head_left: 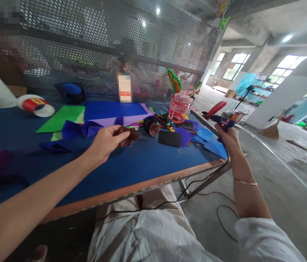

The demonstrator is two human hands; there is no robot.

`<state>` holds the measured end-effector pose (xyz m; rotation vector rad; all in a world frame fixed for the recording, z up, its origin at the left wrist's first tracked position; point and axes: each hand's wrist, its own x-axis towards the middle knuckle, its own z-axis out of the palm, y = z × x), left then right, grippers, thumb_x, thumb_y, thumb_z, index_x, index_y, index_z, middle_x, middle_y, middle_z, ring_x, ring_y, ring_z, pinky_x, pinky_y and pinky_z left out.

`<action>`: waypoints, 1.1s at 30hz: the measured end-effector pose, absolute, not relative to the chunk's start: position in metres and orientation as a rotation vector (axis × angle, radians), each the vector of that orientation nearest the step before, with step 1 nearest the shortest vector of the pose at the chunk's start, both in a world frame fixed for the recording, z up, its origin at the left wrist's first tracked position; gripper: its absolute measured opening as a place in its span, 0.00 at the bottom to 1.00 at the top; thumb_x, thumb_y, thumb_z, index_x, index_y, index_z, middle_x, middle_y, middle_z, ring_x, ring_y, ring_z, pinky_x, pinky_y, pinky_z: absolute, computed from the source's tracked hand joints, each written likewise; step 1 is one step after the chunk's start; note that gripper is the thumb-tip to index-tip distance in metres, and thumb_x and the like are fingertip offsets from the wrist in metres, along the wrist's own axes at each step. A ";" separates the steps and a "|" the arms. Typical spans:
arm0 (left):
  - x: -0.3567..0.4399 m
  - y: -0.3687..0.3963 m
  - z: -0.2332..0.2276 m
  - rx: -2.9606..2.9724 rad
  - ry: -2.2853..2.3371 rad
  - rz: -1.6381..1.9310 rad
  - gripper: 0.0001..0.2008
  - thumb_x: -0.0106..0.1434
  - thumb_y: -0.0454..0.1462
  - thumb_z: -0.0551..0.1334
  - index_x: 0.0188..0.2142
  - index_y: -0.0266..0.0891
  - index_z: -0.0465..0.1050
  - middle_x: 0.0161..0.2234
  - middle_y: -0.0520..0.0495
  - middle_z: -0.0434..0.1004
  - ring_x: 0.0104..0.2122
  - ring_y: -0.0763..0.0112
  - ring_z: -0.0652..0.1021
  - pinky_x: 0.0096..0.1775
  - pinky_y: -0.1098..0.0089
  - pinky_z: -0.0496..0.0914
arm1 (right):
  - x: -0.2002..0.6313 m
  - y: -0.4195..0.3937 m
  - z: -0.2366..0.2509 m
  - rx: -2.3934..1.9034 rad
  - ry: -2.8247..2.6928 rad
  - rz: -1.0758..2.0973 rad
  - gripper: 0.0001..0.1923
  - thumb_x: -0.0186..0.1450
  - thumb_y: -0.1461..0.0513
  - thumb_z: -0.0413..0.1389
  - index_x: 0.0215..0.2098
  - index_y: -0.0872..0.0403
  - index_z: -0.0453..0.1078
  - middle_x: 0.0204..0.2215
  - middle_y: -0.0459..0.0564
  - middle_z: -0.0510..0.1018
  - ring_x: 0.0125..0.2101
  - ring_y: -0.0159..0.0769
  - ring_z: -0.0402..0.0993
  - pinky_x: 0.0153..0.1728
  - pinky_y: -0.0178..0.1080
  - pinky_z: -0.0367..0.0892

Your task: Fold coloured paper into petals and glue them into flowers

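Observation:
My left hand pinches a brown folded paper piece just above the blue tabletop. Off the table's right end, my right hand grips a dark blue glue gun with a small red light and a black cord trailing down. Another brown folded piece, joined to a black one, lies to the right of my left hand. Blue-purple folded papers rest behind my left wrist. A black paper rectangle lies flat between my two hands.
Coloured sheets are stacked at the back, near a perforated metal screen. A pink water jug stands at the back right by blue paper squares. A paper cup lies at left. The cord crosses my lap.

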<state>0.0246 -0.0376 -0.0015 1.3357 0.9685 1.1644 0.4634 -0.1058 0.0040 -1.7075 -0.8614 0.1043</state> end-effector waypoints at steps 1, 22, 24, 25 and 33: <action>0.025 -0.039 0.000 1.315 0.959 1.143 0.04 0.58 0.32 0.68 0.28 0.34 0.76 0.28 0.46 0.83 0.25 0.72 0.79 0.30 0.71 0.74 | 0.458 -0.107 0.012 -1.636 -0.845 0.070 0.22 0.52 0.45 0.65 0.30 0.54 0.74 0.17 0.41 0.68 0.18 0.29 0.60 0.18 0.35 0.55; 0.017 -0.027 0.001 1.290 1.081 1.292 0.06 0.57 0.29 0.65 0.25 0.37 0.71 0.20 0.53 0.75 0.21 0.72 0.76 0.27 0.71 0.75 | 0.258 -0.044 0.011 -1.067 -2.045 0.237 0.20 0.68 0.45 0.57 0.30 0.52 0.72 0.26 0.47 0.77 0.29 0.37 0.74 0.34 0.40 0.70; 0.019 -0.029 0.004 1.313 1.120 1.277 0.08 0.58 0.28 0.64 0.24 0.37 0.71 0.19 0.53 0.74 0.20 0.73 0.76 0.25 0.73 0.73 | 0.259 -0.048 0.010 -1.073 -2.055 0.185 0.18 0.68 0.46 0.58 0.31 0.51 0.71 0.26 0.47 0.77 0.27 0.36 0.72 0.32 0.38 0.67; 0.019 -0.031 0.005 1.327 1.133 1.272 0.08 0.58 0.28 0.64 0.24 0.37 0.71 0.19 0.53 0.73 0.20 0.73 0.75 0.24 0.74 0.72 | 0.259 -0.050 0.010 -1.074 -2.070 0.173 0.17 0.68 0.47 0.59 0.32 0.51 0.71 0.27 0.46 0.77 0.27 0.35 0.72 0.31 0.38 0.67; 0.018 -0.036 0.013 1.463 1.188 1.249 0.10 0.59 0.27 0.62 0.22 0.37 0.69 0.16 0.55 0.70 0.16 0.75 0.71 0.21 0.75 0.68 | 0.260 -0.052 0.010 -1.034 -2.184 0.111 0.15 0.69 0.49 0.58 0.37 0.52 0.71 0.29 0.47 0.78 0.30 0.35 0.73 0.32 0.36 0.66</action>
